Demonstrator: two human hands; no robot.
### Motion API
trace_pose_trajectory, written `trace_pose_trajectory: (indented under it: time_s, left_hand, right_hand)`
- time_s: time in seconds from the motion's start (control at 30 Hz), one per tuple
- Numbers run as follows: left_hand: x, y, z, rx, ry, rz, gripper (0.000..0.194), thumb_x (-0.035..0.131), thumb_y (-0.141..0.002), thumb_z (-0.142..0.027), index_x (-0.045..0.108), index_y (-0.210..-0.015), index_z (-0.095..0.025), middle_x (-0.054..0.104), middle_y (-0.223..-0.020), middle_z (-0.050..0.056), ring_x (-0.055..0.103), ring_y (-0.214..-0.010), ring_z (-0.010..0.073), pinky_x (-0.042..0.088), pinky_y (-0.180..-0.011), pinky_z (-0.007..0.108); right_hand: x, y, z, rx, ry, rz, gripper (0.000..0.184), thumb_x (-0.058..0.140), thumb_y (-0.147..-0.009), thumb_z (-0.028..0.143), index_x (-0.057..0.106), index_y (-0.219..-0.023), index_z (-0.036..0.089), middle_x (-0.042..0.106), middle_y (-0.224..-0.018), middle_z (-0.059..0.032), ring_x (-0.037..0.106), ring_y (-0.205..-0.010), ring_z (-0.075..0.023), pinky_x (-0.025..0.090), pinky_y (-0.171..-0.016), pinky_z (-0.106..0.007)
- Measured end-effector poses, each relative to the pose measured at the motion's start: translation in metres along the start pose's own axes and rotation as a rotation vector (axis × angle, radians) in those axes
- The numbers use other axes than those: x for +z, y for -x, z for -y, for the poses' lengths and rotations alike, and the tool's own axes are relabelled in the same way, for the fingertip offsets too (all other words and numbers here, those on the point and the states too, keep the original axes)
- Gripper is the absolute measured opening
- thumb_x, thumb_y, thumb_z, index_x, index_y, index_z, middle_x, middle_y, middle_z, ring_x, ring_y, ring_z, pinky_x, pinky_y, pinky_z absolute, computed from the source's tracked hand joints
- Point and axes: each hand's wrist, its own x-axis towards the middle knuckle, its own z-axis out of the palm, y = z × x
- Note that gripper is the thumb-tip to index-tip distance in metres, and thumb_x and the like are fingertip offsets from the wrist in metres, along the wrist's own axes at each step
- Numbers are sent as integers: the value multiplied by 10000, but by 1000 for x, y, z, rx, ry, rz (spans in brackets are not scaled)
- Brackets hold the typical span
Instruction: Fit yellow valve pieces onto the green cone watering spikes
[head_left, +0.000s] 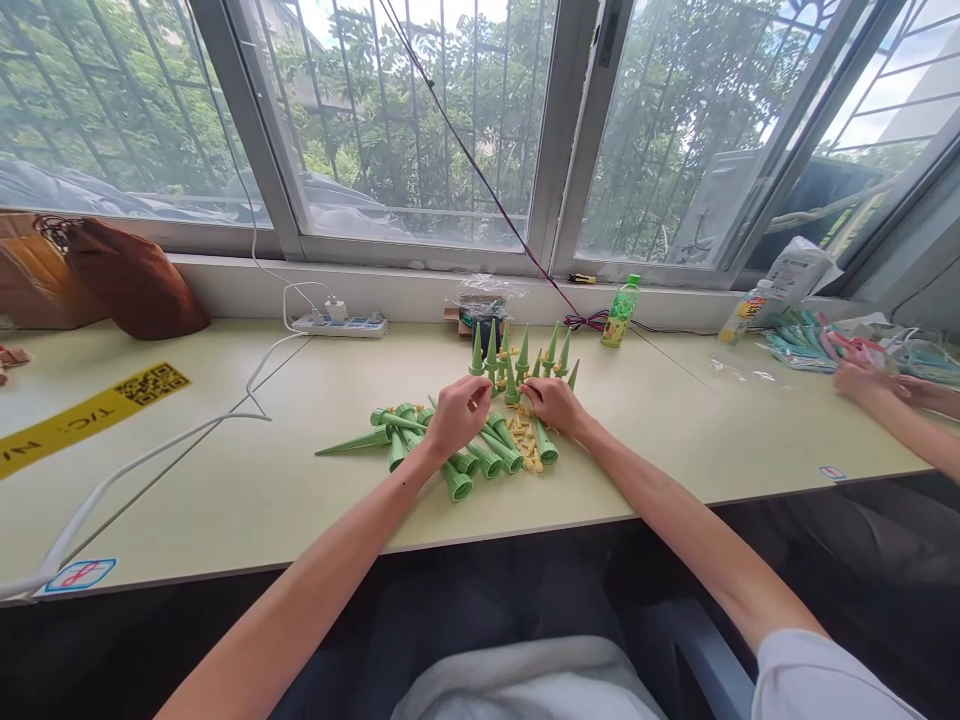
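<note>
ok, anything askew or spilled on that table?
No damage I can make out. Two untidy spots: the white cable trails across the left of the table toward its front edge, and small yellow pieces lie scattered by the green cones; spill or work pile, can't tell.

Over a dozen green spikes [367,439], two bottles [621,312], one power strip [360,327]

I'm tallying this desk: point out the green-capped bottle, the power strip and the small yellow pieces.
Green-capped bottle [620,313]: head view, middle of its body.
Power strip [352,328]: head view, middle of its casing.
Small yellow pieces [523,438]: head view, middle of the loose cluster.
</note>
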Motion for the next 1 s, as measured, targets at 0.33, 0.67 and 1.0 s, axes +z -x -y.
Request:
trace_pose_trajectory:
  time_s: [0.33, 0.67, 1.0]
  left_hand:
    - [0, 2, 2, 15, -23, 41, 143, 516, -909, -227, 645, -873, -176, 678, -808, 42, 623, -683, 130, 521, -569, 224]
    - [0, 2, 0, 24, -32, 71, 167, 503, -913, -242, 651, -879, -174, 668, -778, 41, 616, -678, 138, 517, -574, 241]
    - [-1, 3, 2, 21, -56, 98, 168, 503, -913, -245, 653, -878, -178, 669, -753, 30, 612, -651, 134, 520, -596, 244]
  right_hand:
    - [-1, -1, -5, -19, -146, -65, 279, 449, -957, 251, 606, -747, 157, 642, -678, -45, 506, -582, -136, 325, -595, -239]
    - [-4, -2, -9, 35, -132, -19, 249, 512, -912, 239, 652, -724, 157, 658, -655, -51, 529, -575, -149, 344, -591, -255]
    - [-8, -4, -10, 68, -136, 78, 283, 562, -909, 259, 682, -681, 144, 660, -622, -55, 497, -542, -131, 345, -569, -257]
